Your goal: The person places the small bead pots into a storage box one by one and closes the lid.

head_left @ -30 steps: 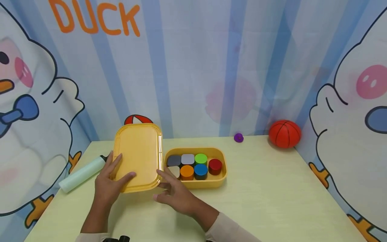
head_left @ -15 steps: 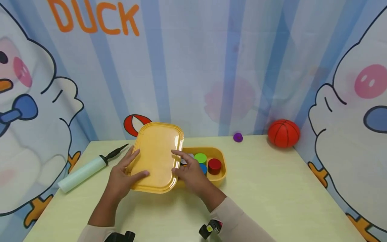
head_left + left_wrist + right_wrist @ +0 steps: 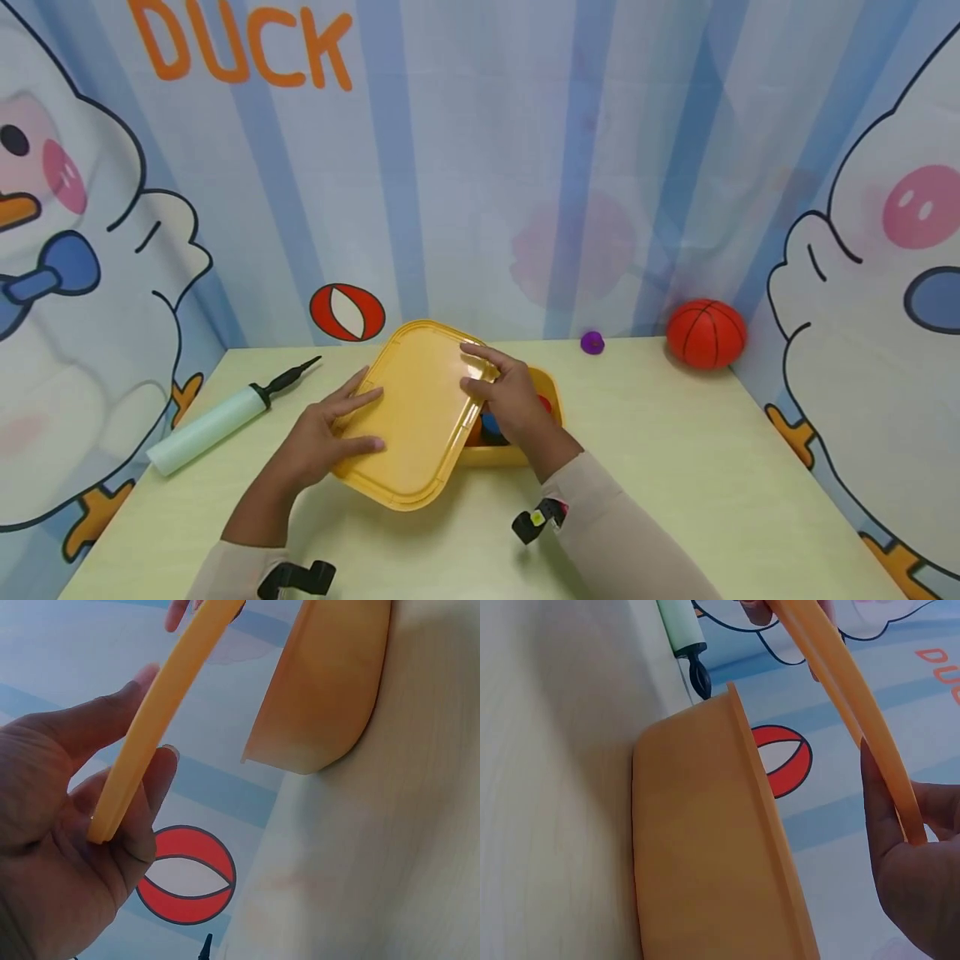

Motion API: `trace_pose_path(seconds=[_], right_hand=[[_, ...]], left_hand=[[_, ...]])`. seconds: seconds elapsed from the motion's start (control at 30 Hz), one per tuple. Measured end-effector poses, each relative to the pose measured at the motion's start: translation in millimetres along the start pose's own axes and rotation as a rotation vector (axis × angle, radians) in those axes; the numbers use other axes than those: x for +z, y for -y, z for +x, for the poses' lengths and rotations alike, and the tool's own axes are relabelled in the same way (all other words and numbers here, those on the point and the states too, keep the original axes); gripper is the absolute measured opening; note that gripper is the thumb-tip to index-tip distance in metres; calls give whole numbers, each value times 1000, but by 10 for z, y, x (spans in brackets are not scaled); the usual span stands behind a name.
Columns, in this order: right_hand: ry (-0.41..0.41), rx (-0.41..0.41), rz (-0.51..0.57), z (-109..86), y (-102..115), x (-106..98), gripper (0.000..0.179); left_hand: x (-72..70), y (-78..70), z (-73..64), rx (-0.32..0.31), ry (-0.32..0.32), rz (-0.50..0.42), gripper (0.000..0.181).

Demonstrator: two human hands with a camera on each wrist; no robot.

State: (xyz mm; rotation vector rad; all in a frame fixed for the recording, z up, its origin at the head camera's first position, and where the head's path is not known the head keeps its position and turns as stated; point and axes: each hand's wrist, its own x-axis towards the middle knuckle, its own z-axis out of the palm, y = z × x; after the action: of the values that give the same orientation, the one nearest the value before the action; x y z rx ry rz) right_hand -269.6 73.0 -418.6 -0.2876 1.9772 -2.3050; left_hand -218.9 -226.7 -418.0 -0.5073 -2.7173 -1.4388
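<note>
A flat yellow lid (image 3: 420, 417) is held up between both hands, turned at a slant and covering much of the yellow box (image 3: 498, 456) behind it in the head view. My left hand (image 3: 322, 437) grips the lid's left edge, thumb on one face and fingers on the other, as the left wrist view shows. At the opposite edge my right hand (image 3: 517, 404) pinches the lid between thumb and fingers. In both wrist views the lid is raised above the box rim (image 3: 761, 802). Parts of blue, orange and red round-capped things show inside the box; the others are hidden.
A pale green hand pump (image 3: 210, 429) with a black nozzle lies at the table's left. A small purple object (image 3: 592, 342) and a red basketball (image 3: 707, 334) sit along the back right. A patterned curtain (image 3: 480, 167) rises behind the table.
The lid has moved right, from beside the box to over its left part, and has rotated clockwise. The right hand has gone from its lower right corner up to its right edge, pinching it.
</note>
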Motion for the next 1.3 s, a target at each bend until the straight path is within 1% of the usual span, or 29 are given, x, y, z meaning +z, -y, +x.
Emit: trace_pose_path(seconds=[0.1,0.2,0.27,0.33,0.43,0.5,0.57,0.6,0.67,0.77,0.9,0.97,1.03,1.13,1.23,1.3], right_hand=[[-16,6,2,3,9,-27,59],[-62,-5,40,-8,18,-51,65],[-102,-24,45,-24,30,-70,70],[-136,-40,51,-48,53,-86,75],[-176,-63,44,-89,88,-102,81],[-194,-79,41,-106,106,-104,84],[-215,-99,18,-116,114,-101,86],[-226,-108,-9,-122,117,-102,87],[-244,-129,-103,-125,96,-116,90],[-262,-155,-303,-144,73,-142,96],[-270,-197,-595,-197,92,-167,100],[-275,-212,-702,-228,122,-166,98],[-288,-215,-759,-255,160,-162,98],[-313,-227,-786,-293,225,-159,97],[-331,-237,-811,-309,288,-176,96],[-340,-247,-832,-312,330,-197,95]], left_hand=[[16,6,6,-16,-20,8,80],[95,15,-14,-52,-57,39,94],[177,0,-36,-94,-100,70,105],[274,-47,-56,-148,-157,104,110],[423,-176,-56,-217,-223,154,108],[496,-261,-41,-227,-248,183,105],[538,-329,-17,-218,-259,198,100],[547,-350,-5,-208,-267,196,98],[552,-370,11,-193,-279,195,95],[543,-375,34,-182,-300,210,92],[529,-396,77,-172,-350,248,98],[524,-413,101,-157,-380,257,104],[516,-436,125,-135,-400,276,110],[490,-493,160,-104,-409,301,116],[454,-578,198,-93,-386,304,121],[428,-648,216,-99,-359,301,122]])
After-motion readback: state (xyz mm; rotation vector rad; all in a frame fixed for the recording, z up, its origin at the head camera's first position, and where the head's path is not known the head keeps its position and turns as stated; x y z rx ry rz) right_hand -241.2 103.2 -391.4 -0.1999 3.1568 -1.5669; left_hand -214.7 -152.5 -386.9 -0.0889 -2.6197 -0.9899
